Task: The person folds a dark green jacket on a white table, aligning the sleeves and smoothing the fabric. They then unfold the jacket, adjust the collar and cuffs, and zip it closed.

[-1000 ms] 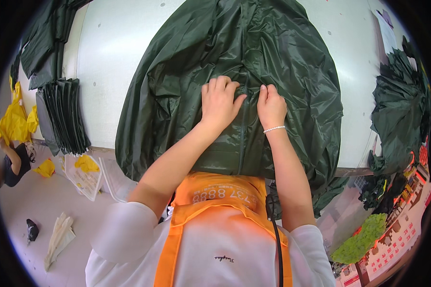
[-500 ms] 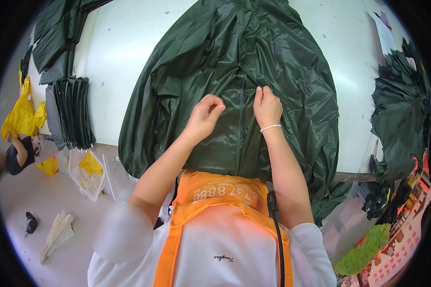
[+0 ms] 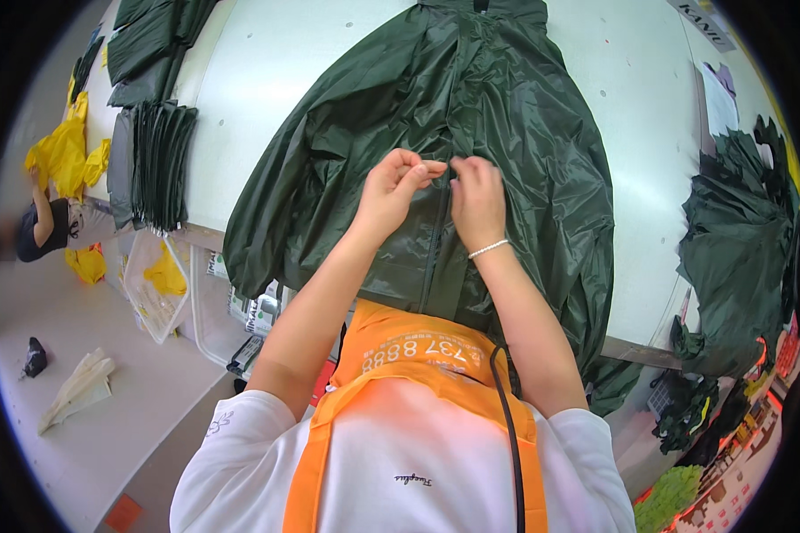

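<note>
A dark green glossy jacket (image 3: pixel 347 169) lies front up before me, its collar at the far end. A zip strip runs down its middle towards my body. Left of that strip my left hand (image 3: pixel 391 191) is closed in a pinch, fingertips pointing at the strip; anything between them is too small to make out. My right hand (image 3: pixel 478 202), with a beaded bracelet on its wrist, is closed too, its fingers curled together over the strip. Its fingertips are slightly blurred and nearly meet those of the left. What it pinches cannot be made out.
The jacket lies on a white table (image 3: pixel 249 80). Folded dark green garments (image 3: pixel 156 164) are stacked at the left edge. More loose dark green cloth (image 3: pixel 738 240) hangs at the right. Past the left edge a person (image 3: pixel 49 222) handles yellow cloth (image 3: pixel 62 155), near a white crate (image 3: pixel 156 284).
My left hand has moved up and right to the zip strip. My right hand has shifted slightly left, bringing the hands together. The view has turned a little, showing the jacket's collar.
</note>
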{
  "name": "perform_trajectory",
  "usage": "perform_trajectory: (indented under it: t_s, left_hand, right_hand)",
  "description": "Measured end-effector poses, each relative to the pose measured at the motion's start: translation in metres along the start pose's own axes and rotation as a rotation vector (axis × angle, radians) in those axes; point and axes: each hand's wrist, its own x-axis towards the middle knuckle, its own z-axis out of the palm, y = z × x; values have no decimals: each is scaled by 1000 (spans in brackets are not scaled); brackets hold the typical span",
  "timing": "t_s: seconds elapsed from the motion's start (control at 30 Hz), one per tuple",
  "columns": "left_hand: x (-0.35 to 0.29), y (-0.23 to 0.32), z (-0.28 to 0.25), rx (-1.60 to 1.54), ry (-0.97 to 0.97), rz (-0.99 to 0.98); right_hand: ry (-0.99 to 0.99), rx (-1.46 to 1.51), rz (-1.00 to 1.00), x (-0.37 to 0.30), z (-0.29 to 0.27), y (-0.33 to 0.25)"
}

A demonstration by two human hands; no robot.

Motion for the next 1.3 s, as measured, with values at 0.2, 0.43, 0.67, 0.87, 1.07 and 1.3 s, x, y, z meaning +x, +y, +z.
perform_trajectory:
  t_s: [0.2, 0.43, 0.67, 0.87, 1.07, 1.3]
  left_hand:
    - [10, -5, -1, -16, -65, 52]
    - [34, -50, -21, 659, -352, 247]
    - [28, -54, -13, 1042, -313, 355]
    - [27, -61, -13, 1140, -290, 408]
    - [28, -64, -14, 1237, -291, 478]
    - [29, -55, -1, 1337, -253, 482]
  right_hand:
    - [-88, 577, 427, -4, 23, 12]
    - [-263, 769, 744, 7, 27, 34]
    - [-332, 1033, 1067, 6, 14, 34]
    - [-479, 1134, 1066, -17, -23, 7]
    - [-562, 901, 963, -100, -101, 1]
    - [-407, 609, 1367, -314, -189, 23]
